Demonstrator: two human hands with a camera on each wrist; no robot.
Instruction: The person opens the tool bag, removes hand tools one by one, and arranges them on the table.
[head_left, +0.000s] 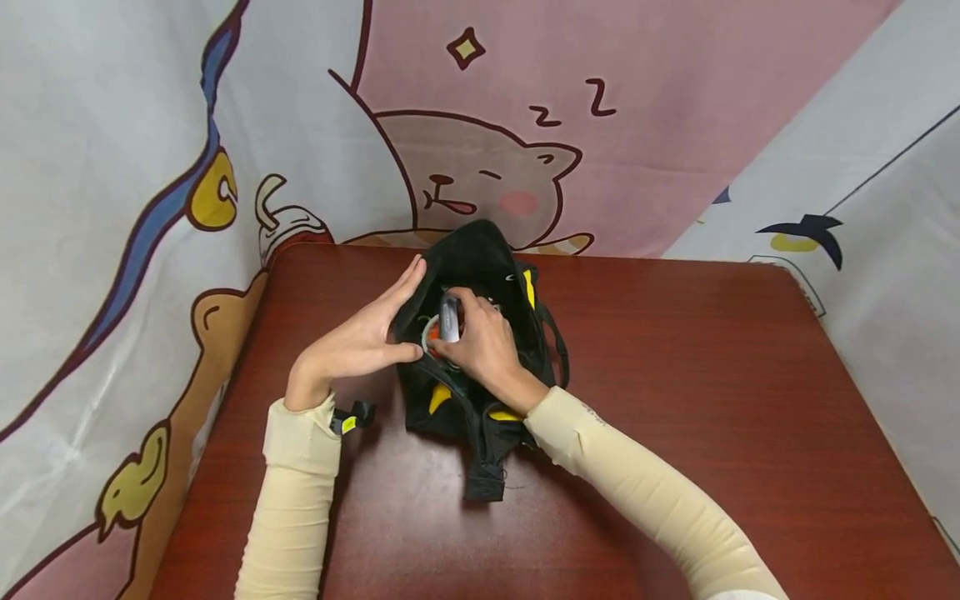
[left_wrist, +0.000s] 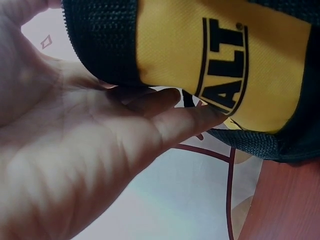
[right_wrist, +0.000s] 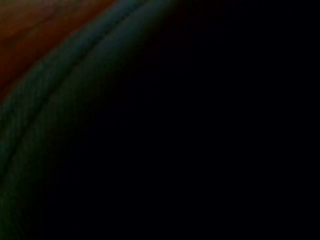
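Observation:
A black tool bag with yellow patches stands unzipped on the table. My left hand is at its left side, fingers straight along the outside and thumb against the front rim. In the left wrist view, fingertips touch the bag's yellow panel with black lettering. My right hand reaches into the bag's mouth and pinches a small oblong dark grey and silver object between thumb and fingers. Beside it inside lies a pale ring-shaped thing with orange next to it. The right wrist view is mostly black, with a blurred fabric edge.
The reddish-brown wooden table extends on both sides of the bag. A carry strap loops off the bag's right side, and a black strap end points toward me. Cartoon-printed cloth hangs behind and at both sides.

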